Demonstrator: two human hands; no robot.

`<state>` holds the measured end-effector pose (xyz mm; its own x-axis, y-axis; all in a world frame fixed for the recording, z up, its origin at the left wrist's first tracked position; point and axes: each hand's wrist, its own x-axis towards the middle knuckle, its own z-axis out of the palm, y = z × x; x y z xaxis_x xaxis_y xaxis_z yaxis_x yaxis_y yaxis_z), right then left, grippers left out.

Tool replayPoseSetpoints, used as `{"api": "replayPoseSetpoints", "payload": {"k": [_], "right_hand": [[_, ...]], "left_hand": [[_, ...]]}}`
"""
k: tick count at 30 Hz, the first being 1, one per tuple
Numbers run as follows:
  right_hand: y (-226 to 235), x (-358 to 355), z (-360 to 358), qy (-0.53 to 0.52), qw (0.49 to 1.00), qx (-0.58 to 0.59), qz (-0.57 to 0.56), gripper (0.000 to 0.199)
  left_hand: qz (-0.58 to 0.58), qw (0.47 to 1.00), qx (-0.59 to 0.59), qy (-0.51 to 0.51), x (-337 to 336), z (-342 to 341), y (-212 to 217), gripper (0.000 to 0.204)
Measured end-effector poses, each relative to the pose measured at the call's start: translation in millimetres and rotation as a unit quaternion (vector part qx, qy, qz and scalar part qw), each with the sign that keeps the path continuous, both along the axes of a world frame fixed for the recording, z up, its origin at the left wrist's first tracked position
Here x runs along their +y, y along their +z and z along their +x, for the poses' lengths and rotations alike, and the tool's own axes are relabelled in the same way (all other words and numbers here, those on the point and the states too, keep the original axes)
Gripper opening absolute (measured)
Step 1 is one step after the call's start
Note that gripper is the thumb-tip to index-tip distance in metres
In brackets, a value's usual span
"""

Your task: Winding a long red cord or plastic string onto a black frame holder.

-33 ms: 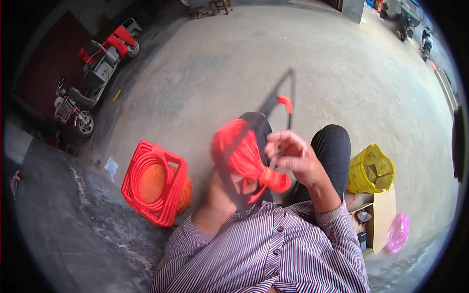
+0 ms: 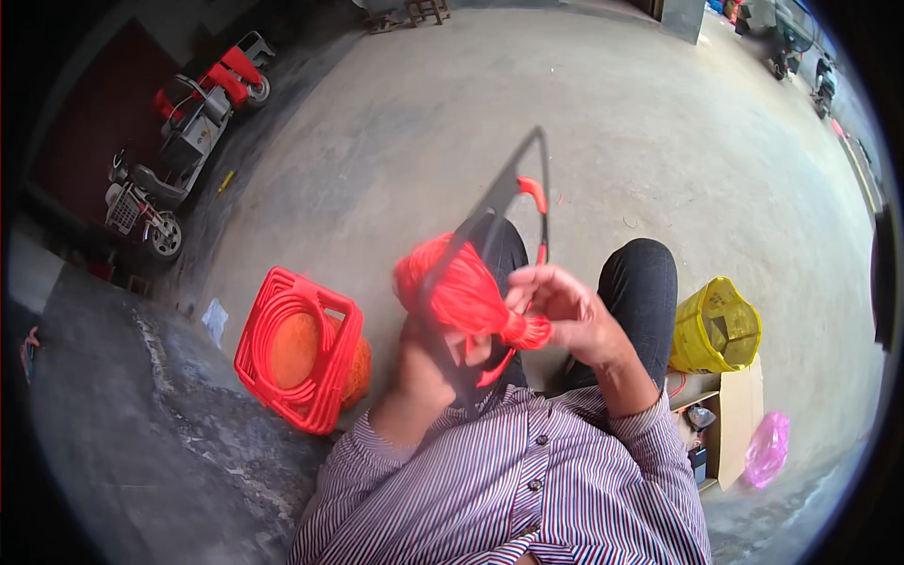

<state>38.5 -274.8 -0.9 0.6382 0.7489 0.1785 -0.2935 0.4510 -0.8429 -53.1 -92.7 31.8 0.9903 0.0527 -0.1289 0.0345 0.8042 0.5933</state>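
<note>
Red cord bundle [image 2: 471, 287] is gripped by both hands [image 2: 421, 377] [image 2: 582, 315]; a distant grey box [image 2: 191, 141] bears unreadably small marks.

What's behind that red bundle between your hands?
Beyond the red bundle, part of the left knee in dark trousers shows. The left hand shows partly below it. More leg and some left fingers are covered, so I can't tell their exact positions.

Glossy red strands [image 2: 461, 294] in my grip
The strands look like smooth plastic; my shirt [image 2: 443, 485] is matt cloth. The stacked frames [image 2: 256, 372] and yellow bucket [image 2: 692, 341] are shiny plastic, the carton [image 2: 742, 419] dull cardboard, the pink bag [image 2: 767, 450] crinkled film, the floor [image 2: 367, 151] matt concrete.
</note>
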Motion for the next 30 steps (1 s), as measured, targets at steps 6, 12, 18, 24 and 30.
{"api": "replayPoseSetpoints", "payload": {"k": [6,12,18,24,30], "right_hand": [[26.9,9.4,-28.2,-0.122,0.992,0.037,0.006,0.045],[40.0,-22.6,11.1,-0.289,0.942,0.048,0.163,0.027],[4.8,-58.3,12.5,-0.343,0.929,0.083,0.114,0.038],[-59.8,-59.2,13.6,-0.339,0.785,-0.232,-0.464,0.032],[-81.7,-51.7,8.7,-0.252,0.639,-0.449,-0.572,0.034]], "left_hand": [[0.097,0.994,-0.033,-0.026,2.4,8.8,3.7,0.038],[0.038,0.996,-0.049,-0.069,17.0,9.3,2.1,0.044],[0.034,0.996,-0.076,-0.018,37.5,5.9,-10.4,0.025],[0.009,0.997,-0.058,-0.046,43.7,4.2,-7.0,0.021],[-0.009,0.983,-0.099,-0.156,54.8,0.2,-10.2,0.035]]}}
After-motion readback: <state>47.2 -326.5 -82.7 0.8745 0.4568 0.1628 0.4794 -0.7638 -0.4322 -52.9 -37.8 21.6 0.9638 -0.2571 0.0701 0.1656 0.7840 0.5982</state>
